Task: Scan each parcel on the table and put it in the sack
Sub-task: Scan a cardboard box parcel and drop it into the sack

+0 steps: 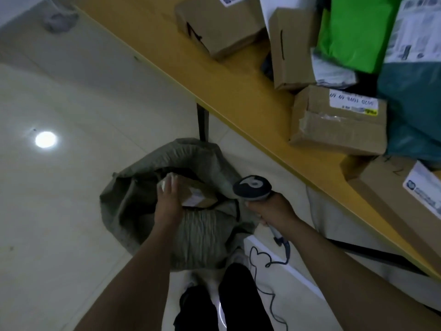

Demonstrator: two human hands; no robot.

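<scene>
small cardboard parcel [199, 191] lying label-up in the mouth of the sack [202, 235] on the floor, long axis slanting toward the scanner [252, 187]. likely light and stiff; best taken across the short edges. left hand [168, 199] draped over its left end (grip underneath hidden, cannot tell). right hand [272, 210] wrapped round the scanner handle.
</scene>
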